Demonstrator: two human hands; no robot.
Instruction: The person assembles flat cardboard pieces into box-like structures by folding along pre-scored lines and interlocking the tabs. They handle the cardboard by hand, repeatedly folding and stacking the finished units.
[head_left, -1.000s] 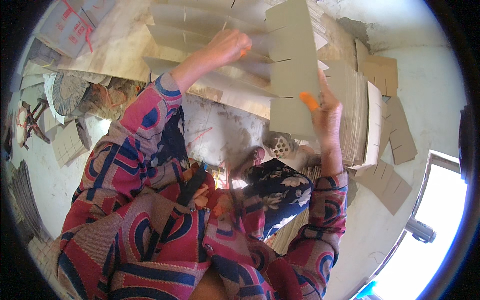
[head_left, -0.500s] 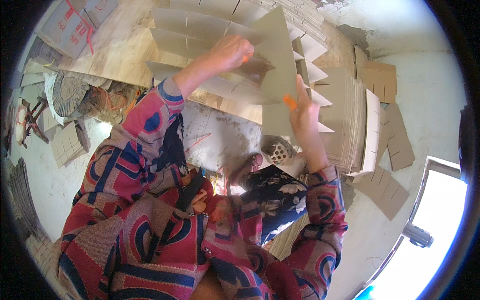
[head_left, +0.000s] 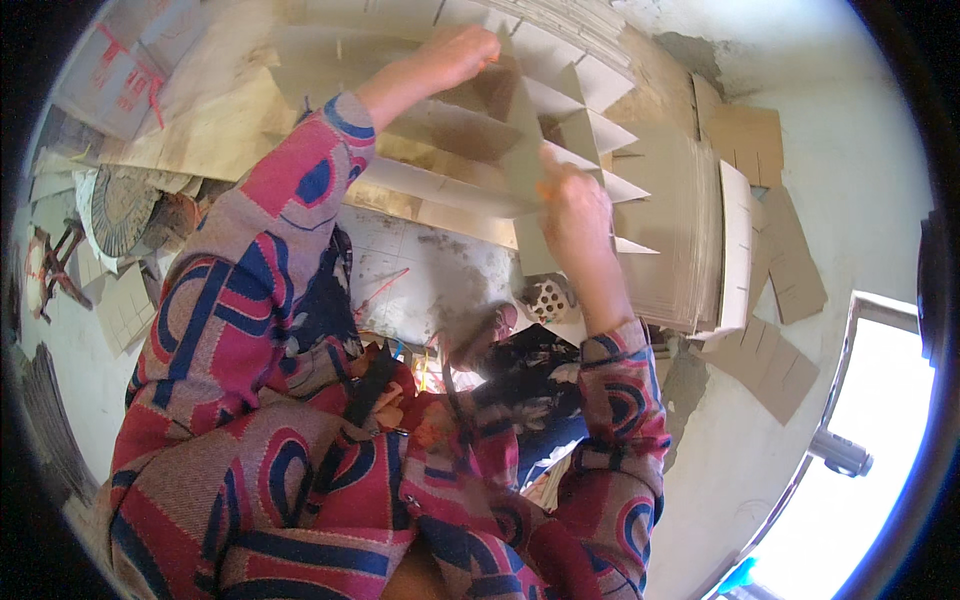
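Observation:
My left hand (head_left: 455, 52) grips the top edge of a slotted cardboard strip (head_left: 522, 150) at the far middle. My right hand (head_left: 572, 205) holds the same strip lower down, fingers closed around its near edge. The strip stands on edge, set crosswise into a grid of long cardboard dividers (head_left: 440, 185) that spread out to the left and right. Both arms wear patterned pink, red and blue sleeves.
A thick stack of flat cardboard sheets (head_left: 690, 240) stands right of the grid. Loose slotted cardboard pieces (head_left: 770, 365) lie on the pale floor at right. More cardboard and a round woven object (head_left: 125, 205) lie at left. A bright doorway (head_left: 870, 460) is at lower right.
The strip has turned from flat-facing to edge-on and moved left and down into the divider grid. My right hand came down and left with it; my left hand shifted right onto its top.

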